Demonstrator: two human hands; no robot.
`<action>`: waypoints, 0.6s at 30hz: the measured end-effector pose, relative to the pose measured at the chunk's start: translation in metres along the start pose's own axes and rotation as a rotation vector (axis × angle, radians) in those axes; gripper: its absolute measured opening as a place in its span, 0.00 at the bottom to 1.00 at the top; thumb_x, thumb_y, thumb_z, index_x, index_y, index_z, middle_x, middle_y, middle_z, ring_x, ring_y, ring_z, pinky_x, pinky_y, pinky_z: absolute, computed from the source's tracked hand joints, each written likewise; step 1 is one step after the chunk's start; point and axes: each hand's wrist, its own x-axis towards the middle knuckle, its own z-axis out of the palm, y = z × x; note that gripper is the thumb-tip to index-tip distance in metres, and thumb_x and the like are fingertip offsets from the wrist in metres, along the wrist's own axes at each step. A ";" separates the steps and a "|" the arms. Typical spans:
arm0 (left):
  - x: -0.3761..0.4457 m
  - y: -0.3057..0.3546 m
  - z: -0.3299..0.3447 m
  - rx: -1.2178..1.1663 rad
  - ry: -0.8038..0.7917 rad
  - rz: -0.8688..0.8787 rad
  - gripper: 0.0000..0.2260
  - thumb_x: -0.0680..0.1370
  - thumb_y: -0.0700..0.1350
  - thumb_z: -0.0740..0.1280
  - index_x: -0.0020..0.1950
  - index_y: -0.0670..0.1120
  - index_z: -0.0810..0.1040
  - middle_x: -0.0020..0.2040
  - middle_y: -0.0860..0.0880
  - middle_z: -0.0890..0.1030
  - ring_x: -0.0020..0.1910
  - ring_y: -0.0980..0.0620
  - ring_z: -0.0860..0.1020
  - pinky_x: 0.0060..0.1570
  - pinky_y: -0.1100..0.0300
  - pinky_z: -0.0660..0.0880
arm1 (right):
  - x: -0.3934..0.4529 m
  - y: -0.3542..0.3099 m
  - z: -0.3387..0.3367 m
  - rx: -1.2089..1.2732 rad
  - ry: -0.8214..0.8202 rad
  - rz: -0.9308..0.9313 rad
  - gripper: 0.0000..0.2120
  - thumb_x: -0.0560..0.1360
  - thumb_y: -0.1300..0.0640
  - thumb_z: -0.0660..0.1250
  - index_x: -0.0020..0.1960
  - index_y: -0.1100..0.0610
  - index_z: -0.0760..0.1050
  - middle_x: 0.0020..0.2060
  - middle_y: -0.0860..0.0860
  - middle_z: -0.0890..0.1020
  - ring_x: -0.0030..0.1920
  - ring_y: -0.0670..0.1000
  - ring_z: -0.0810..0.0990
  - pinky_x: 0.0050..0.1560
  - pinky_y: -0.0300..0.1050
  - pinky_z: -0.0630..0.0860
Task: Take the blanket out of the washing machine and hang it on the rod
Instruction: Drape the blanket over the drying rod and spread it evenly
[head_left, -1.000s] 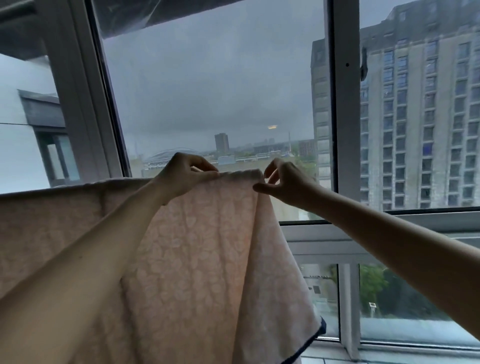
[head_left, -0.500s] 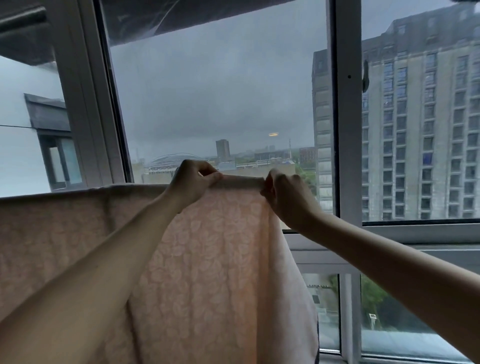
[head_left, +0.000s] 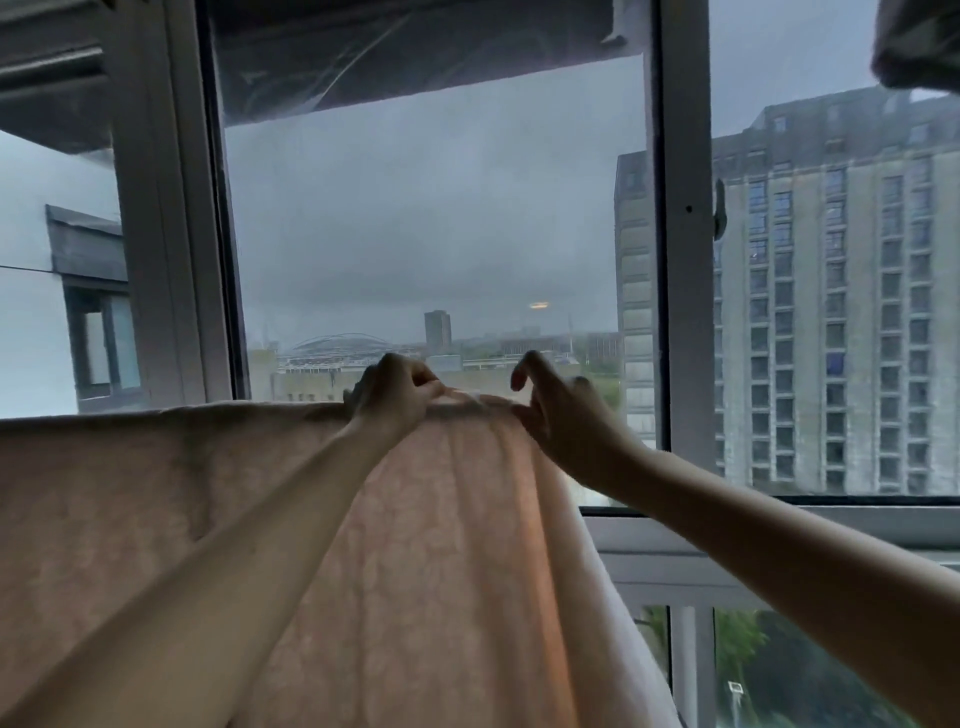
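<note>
Item: blanket (head_left: 426, 545), pale pink with a faint leaf pattern, hanging in front of a window (head_left: 431, 234).

Hidden or unclear: the rod is lying somewhere under the blanket's top fold and is not showing anywhere. The blanket's lower part is running out of the bottom edge of the view, and its left part out of the left edge. The whole view is dim and slightly blurred, so the fingertips are hard to separate from the cloth. A dark bundle at the top right corner is being cut off and cannot be identified.

Left hand (head_left: 397, 392): fingers are curling over the top fold of the blanket, with thumb and forefinger pinching the cloth at the ridge.

Right hand (head_left: 563, 410): it is sitting just beside the left, at the right end of the fold. The forefinger is arching up clear of the cloth, while the thumb and lower fingers are appearing to nip the blanket's corner; the blur is leaving this grasp somewhat uncertain.

Position: the blanket's upper edge is running level from the left border to the two hands, then dropping away beneath them in long vertical folds, both forearms crossing in front of it.

Background: window frame (head_left: 683, 260), grey sky, tall building (head_left: 831, 312) at right.
</note>
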 end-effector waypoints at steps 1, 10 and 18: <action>-0.001 -0.002 0.001 0.006 -0.015 -0.007 0.04 0.73 0.50 0.72 0.41 0.52 0.85 0.45 0.51 0.85 0.51 0.47 0.80 0.55 0.48 0.75 | -0.006 0.003 0.001 0.048 -0.025 0.060 0.08 0.78 0.57 0.64 0.56 0.55 0.68 0.30 0.52 0.78 0.30 0.52 0.77 0.31 0.42 0.71; 0.004 -0.007 -0.002 -0.017 -0.066 -0.001 0.04 0.72 0.49 0.73 0.42 0.50 0.86 0.45 0.50 0.85 0.51 0.48 0.80 0.52 0.51 0.77 | -0.015 0.014 0.009 0.213 -0.378 0.404 0.06 0.78 0.60 0.66 0.50 0.62 0.79 0.45 0.55 0.81 0.46 0.51 0.78 0.46 0.42 0.72; 0.002 -0.011 -0.012 -0.014 -0.032 0.023 0.04 0.73 0.47 0.72 0.43 0.48 0.86 0.45 0.48 0.85 0.51 0.48 0.80 0.50 0.55 0.76 | -0.006 0.024 -0.010 0.067 -0.144 0.404 0.05 0.75 0.60 0.69 0.41 0.58 0.75 0.36 0.54 0.80 0.38 0.52 0.79 0.47 0.50 0.81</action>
